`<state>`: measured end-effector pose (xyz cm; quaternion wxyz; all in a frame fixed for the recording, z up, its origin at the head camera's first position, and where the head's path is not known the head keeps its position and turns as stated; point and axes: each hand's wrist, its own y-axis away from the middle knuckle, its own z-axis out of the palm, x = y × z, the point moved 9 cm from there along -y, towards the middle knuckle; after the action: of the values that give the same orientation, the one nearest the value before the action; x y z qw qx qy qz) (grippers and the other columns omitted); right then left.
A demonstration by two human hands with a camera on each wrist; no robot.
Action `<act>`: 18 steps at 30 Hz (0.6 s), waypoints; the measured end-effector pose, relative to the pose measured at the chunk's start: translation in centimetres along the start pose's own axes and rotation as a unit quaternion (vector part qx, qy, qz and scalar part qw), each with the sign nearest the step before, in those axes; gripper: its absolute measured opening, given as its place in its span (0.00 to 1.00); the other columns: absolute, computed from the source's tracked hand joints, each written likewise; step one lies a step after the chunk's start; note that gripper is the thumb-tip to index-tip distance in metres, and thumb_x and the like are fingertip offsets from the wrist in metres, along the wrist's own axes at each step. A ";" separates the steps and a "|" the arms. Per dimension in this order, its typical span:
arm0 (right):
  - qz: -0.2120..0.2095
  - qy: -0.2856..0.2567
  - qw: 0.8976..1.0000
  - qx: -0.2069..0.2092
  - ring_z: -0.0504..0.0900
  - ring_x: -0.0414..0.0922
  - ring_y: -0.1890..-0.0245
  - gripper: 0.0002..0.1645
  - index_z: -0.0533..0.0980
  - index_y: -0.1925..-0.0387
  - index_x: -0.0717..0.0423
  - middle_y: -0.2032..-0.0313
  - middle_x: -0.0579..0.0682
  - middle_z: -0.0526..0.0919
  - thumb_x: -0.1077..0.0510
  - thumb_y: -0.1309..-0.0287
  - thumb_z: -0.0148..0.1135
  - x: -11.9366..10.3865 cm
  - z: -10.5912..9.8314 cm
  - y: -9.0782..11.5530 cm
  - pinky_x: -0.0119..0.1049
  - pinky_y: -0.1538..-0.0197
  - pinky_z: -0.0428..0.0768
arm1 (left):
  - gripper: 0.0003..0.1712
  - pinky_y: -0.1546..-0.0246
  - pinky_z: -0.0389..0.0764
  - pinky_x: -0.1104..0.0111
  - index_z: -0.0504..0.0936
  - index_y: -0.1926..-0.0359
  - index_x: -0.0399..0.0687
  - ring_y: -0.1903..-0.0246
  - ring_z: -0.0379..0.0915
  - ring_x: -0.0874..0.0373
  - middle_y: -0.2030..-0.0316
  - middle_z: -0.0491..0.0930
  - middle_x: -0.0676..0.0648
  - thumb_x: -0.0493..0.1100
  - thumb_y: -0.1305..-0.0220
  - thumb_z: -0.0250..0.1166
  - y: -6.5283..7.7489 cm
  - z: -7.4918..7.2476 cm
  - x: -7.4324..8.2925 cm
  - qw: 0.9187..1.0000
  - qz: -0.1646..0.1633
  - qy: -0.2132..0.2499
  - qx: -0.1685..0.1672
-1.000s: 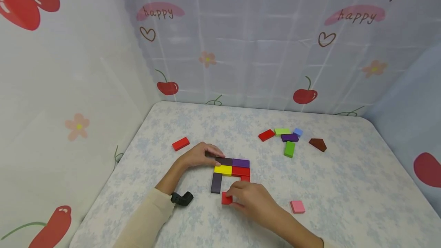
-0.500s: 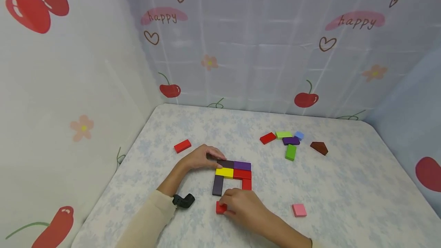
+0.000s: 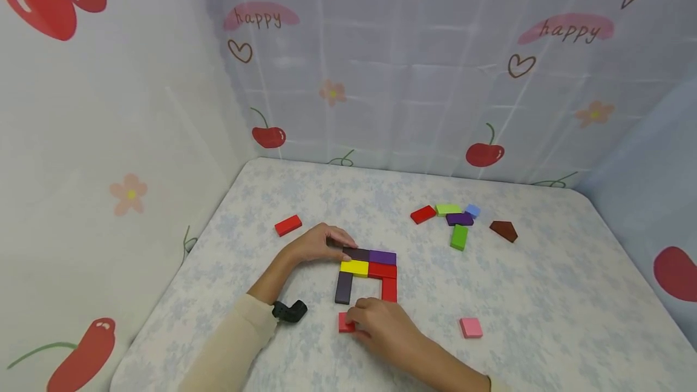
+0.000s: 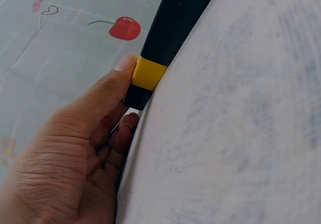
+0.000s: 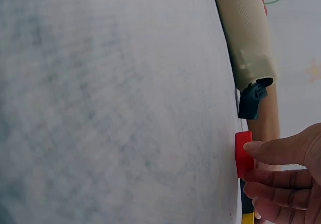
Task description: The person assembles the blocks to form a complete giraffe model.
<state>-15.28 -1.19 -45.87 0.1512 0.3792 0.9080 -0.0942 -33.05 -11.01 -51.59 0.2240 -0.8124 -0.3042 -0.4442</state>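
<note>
Flat coloured blocks form an arch in the head view: a black block (image 3: pixel 356 254) and a purple block (image 3: pixel 383 258) behind, a yellow block (image 3: pixel 354 268) and a red block (image 3: pixel 383 270) before them, with a dark leg (image 3: pixel 343 288) and a red leg (image 3: pixel 389 288). My left hand (image 3: pixel 317 243) holds the black block's left end, its thumb beside the yellow block in the left wrist view. My right hand (image 3: pixel 384 326) pinches another red block (image 5: pixel 244 154) between thumb and fingers, on the tabletop in front of the arch; its right part is hidden by the fingers.
A pink square block (image 3: pixel 471 328) lies right of my right forearm. Farther back are a red block (image 3: pixel 422 215), a purple block (image 3: pixel 460 219), a green block (image 3: pixel 459 238) and a brown block (image 3: pixel 503 231). Another red block (image 3: pixel 288 225) lies back left.
My right hand has slid the pinched red block left and slightly toward me, away from the arch's opening. The left hand keeps its place, and the head view shifts slightly.
</note>
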 end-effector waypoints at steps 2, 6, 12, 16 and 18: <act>0.009 -0.006 1.000 -0.010 0.80 0.33 0.66 0.12 0.87 0.60 0.46 0.66 0.38 0.85 0.57 0.47 0.78 0.1 0.3 -0.4 0.27 0.62 0.81 | 0.17 0.45 0.80 0.63 0.90 0.49 0.56 0.50 0.80 0.60 0.53 0.87 0.57 0.43 0.40 0.76 0.0 -0.1 0.0 1.000 -0.001 -0.001 0.001; 0.032 -0.027 0.999 -0.019 0.79 0.31 0.71 0.11 0.87 0.60 0.47 0.69 0.37 0.85 0.55 0.46 0.78 0.5 0.7 -1.1 0.26 0.62 0.81 | 0.17 0.45 0.79 0.64 0.90 0.49 0.57 0.50 0.79 0.61 0.53 0.87 0.58 0.43 0.41 0.76 -0.1 -0.1 -0.2 1.000 -0.002 0.002 0.001; 0.047 -0.056 0.997 -0.005 0.74 0.30 0.74 0.11 0.87 0.60 0.49 0.71 0.37 0.83 0.56 0.46 0.78 0.8 0.6 -1.6 0.25 0.64 0.80 | 0.17 0.46 0.79 0.63 0.90 0.49 0.55 0.50 0.80 0.61 0.53 0.87 0.56 0.41 0.41 0.76 0.0 -0.1 0.0 1.000 0.000 0.012 0.005; 0.050 -0.064 0.997 0.004 0.74 0.31 0.73 0.11 0.86 0.59 0.50 0.70 0.38 0.83 0.57 0.46 0.78 0.9 0.5 -1.8 0.25 0.64 0.79 | 0.18 0.45 0.79 0.63 0.90 0.49 0.55 0.50 0.79 0.60 0.52 0.87 0.55 0.41 0.41 0.76 0.0 0.0 0.1 1.000 0.003 0.014 0.004; 0.047 -0.064 0.997 0.010 0.74 0.31 0.73 0.11 0.86 0.60 0.50 0.70 0.38 0.83 0.58 0.46 0.77 0.9 0.4 -2.0 0.25 0.64 0.79 | 0.17 0.45 0.79 0.63 0.90 0.50 0.56 0.50 0.79 0.60 0.53 0.87 0.56 0.41 0.41 0.77 0.0 -0.1 0.1 1.000 0.002 0.013 0.003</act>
<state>-17.23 -2.06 -46.50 0.2094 0.4157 0.8769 -0.1197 -33.09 -11.02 -51.43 0.2310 -0.8063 -0.3011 -0.4537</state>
